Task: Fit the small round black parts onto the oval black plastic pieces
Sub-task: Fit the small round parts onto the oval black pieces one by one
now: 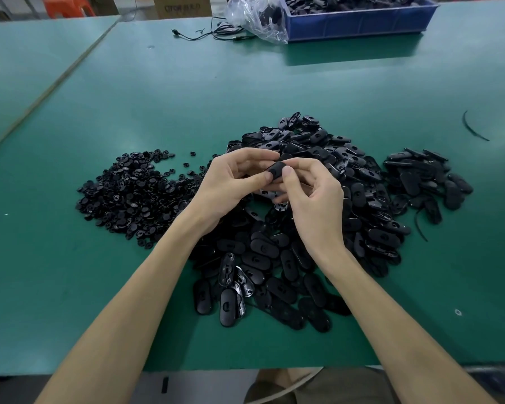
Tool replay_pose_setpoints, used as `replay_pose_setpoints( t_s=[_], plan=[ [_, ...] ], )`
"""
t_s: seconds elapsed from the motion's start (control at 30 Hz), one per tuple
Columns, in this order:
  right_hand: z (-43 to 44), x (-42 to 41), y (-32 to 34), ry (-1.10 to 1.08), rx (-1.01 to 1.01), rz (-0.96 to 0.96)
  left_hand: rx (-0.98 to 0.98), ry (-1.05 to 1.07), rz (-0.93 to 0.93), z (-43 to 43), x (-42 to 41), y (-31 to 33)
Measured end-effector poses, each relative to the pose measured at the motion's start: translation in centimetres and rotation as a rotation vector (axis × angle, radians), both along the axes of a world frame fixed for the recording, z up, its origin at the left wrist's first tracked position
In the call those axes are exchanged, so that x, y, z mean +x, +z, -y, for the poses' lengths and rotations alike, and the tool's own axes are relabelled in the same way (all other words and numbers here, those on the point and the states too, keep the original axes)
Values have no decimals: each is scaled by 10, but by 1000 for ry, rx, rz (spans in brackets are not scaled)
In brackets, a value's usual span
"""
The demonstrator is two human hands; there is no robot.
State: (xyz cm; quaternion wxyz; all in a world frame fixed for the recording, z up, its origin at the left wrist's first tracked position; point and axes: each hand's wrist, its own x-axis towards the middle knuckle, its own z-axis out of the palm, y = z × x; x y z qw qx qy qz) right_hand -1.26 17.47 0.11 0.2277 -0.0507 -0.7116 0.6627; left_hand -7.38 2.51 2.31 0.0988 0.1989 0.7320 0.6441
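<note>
My left hand and my right hand meet above the middle of the green table. Both pinch one oval black plastic piece, with both thumbs pressed on its top face beside a small round part set in it. A heap of small round black parts lies to the left. A large heap of oval black pieces spreads under and behind my hands. A smaller heap of oval pieces sits to the right.
A blue bin full of black parts stands at the back right, with a clear plastic bag beside it. A black cable lies at the back. A thin black strip rests far right. A seam crosses the left.
</note>
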Motion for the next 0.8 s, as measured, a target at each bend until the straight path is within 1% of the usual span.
replay_pose_setpoints(
  t_s=[0.37,0.6,0.8],
  plan=[
    [-1,-1,0,-11,-21,7,-45,17,3,-3,2,0],
    [1,-1,-1,12,24,9,-46,22,-16,-1,1,-1],
    [1,-1,0,-29,82,-6,-40,-12,2,2,1,-1]
  ],
)
